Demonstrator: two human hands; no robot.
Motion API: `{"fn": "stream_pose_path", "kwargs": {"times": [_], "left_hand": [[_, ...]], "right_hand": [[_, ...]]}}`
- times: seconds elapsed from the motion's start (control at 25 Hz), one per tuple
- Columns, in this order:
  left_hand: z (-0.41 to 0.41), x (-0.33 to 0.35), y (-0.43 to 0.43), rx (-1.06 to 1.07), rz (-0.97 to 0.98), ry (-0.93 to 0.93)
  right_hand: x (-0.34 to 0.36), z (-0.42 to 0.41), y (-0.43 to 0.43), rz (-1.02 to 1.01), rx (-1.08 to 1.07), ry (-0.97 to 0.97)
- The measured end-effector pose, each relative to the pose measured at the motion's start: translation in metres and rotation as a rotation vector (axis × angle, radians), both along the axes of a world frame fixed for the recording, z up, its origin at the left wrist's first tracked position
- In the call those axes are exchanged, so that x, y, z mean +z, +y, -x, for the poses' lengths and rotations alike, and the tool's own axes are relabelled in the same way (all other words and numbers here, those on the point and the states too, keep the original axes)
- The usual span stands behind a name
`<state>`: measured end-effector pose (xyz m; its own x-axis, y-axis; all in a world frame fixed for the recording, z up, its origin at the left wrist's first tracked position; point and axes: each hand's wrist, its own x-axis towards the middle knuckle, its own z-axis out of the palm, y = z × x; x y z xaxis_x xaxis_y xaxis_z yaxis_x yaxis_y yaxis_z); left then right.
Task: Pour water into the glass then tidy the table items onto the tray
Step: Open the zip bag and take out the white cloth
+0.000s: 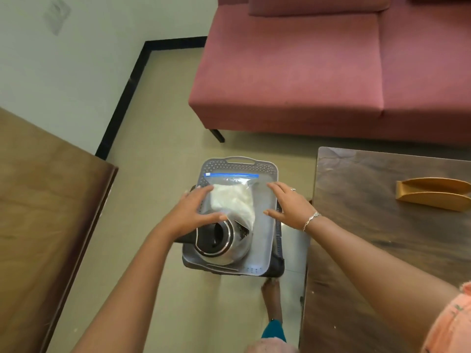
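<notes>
in the head view the grey tray [270, 171] sits on a dark stool or stand [277, 266] on the floor, between two wooden tables, with its long axis running away from the person, far handle toward the pink sofa [305, 72]. in it lie a zip bag [234, 197] with white contents, toward the far end, and a steel kettle [224, 243] toward the near end, the bag's lower edge overlapping the kettle. the left hand [196, 210] is spread, fingers straight, over the tray's left rim and the bag's left edge, thumb close to the kettle's top; whether it presses or only hovers i cannot tell. the right hand [288, 205] is also spread and flat over the right side of the tray, gripping nothing. no glass is visible. the hands flank the tray across its short axis, both about equally near, so a lift would likely mean taking the long sides or shifting to the end handles. on the right table [382, 238] a wooden holder [433, 194] remains, well apart from the tray and nearer the right hand.
</notes>
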<state>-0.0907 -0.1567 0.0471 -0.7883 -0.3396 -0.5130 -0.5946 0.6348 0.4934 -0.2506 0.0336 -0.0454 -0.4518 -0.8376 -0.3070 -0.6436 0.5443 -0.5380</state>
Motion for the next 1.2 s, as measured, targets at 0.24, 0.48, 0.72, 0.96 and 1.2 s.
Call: {"fn": "stream_pose_path", "kwargs": {"times": [0.24,0.48,0.72,0.96,1.2], "left_hand": [[-0.032,-0.008,-0.059,0.064,-0.276,-0.24],[-0.044,-0.038,-0.076,-0.037,-0.276,-0.417],[-0.04,-0.06,-0.075,-0.089,-0.266,-0.388],[-0.037,-0.059,-0.072,-0.089,-0.316,-0.376],[-0.04,-0.058,-0.059,-0.18,-0.169,-0.419]], "right_hand": [[-0.027,0.018,-0.088,-0.116,0.048,-0.046],[-0.065,0.03,-0.145,-0.21,0.039,-0.028],[-0.091,0.038,-0.166,-0.272,0.044,-0.01],[-0.087,0.036,-0.17,-0.171,-0.055,-0.057],[-0.057,0.022,-0.164,-0.031,0.026,0.058]]}}
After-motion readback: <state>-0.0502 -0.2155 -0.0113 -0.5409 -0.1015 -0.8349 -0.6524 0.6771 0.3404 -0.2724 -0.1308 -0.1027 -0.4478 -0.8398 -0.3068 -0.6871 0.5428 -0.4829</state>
